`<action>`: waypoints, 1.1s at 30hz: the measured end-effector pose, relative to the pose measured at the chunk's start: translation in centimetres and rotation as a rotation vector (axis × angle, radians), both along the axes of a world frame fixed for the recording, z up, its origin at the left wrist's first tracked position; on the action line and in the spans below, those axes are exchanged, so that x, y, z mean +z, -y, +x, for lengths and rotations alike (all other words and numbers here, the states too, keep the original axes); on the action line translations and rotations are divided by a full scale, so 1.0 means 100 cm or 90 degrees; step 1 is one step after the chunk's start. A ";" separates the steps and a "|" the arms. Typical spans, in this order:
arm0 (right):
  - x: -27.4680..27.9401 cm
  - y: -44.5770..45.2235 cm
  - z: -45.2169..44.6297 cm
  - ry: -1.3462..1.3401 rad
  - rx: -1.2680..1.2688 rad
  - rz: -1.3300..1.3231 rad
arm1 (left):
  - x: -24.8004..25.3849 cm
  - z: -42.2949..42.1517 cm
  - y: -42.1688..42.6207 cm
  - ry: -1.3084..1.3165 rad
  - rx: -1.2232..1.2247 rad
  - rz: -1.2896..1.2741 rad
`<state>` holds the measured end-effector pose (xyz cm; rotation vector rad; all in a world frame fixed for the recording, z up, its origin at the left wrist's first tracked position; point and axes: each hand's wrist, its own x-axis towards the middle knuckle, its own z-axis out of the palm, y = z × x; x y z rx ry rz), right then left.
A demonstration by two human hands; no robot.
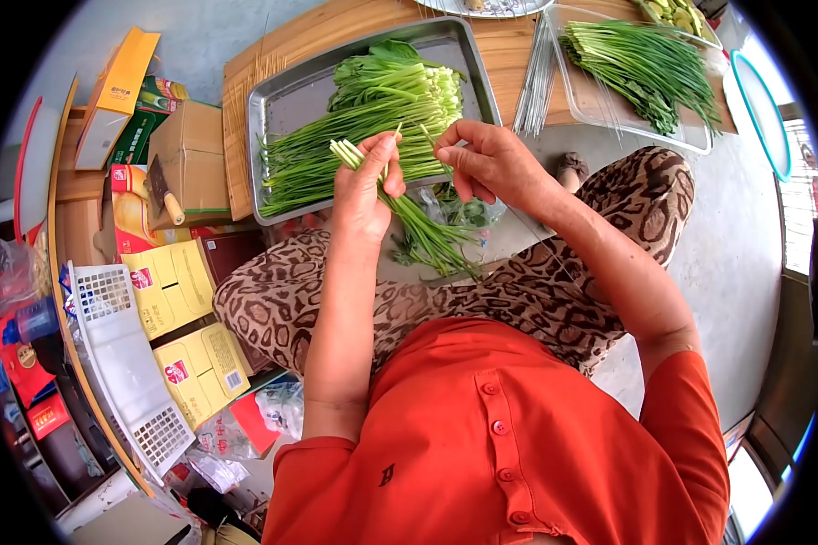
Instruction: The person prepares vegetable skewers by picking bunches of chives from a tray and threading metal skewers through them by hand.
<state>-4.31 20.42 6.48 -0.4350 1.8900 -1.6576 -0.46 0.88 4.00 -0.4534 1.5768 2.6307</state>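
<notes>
My left hand [365,186] is closed around a bunch of thin green stalks [418,232]. Their pale ends stick out above the thumb, and the leafy ends hang down toward my lap. Just to the right, the thumb and fingers of my right hand [491,162] are pinched together on what looks like a single thin green stalk [427,136]. Behind both hands, a metal tray [286,91] holds long green chives [304,163] and leafy green vegetables [386,68]. The tray rests on a wooden table [323,25].
At the right, a clear plastic tub [568,68] holds more long greens [641,68]. Metal skewers [536,82] lie beside it, jutting past the table edge. A cleaver [164,193] leans against a cardboard box [189,150] at left, near a white plastic basket [127,363].
</notes>
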 end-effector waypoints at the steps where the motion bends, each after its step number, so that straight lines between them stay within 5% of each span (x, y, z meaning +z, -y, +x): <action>1: 0.000 0.000 0.000 -0.002 0.006 -0.011 | 0.000 0.000 -0.001 0.008 0.004 0.009; 33: 0.002 0.001 0.004 -0.056 0.039 0.042 | -0.006 -0.002 -0.004 0.024 0.015 0.094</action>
